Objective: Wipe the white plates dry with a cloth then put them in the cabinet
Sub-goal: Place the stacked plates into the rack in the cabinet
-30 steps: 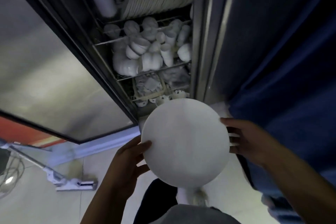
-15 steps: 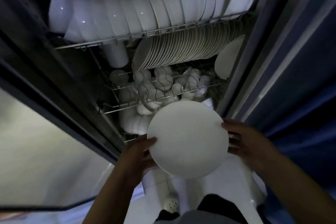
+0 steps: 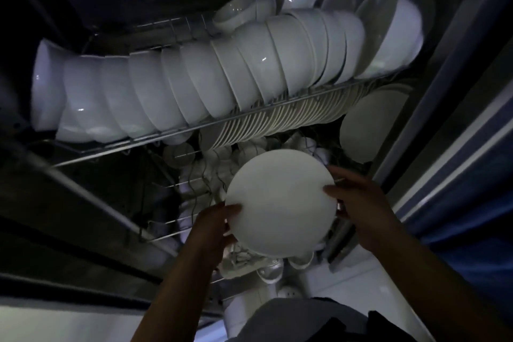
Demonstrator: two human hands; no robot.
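I hold a round white plate (image 3: 280,203) by its rim in front of the open cabinet. My left hand (image 3: 213,223) grips the plate's left edge, thumb on its face. My right hand (image 3: 358,203) grips the right edge, thumb over the face and fingers behind. Just above the plate, a row of white plates (image 3: 277,119) stands on edge in a wire rack (image 3: 177,134). No cloth is visible.
A long row of white bowls (image 3: 194,86) lies on the upper wire shelf. Small white cups (image 3: 216,164) fill the lower racks behind the plate. One plate (image 3: 369,130) leans at the right by the metal cabinet frame (image 3: 433,91). The open door (image 3: 69,203) is at left.
The view has tilted upward, bringing the bowl shelf and plate rack into sight. The plate, still held in both hands, has risen closer to the row of plates.
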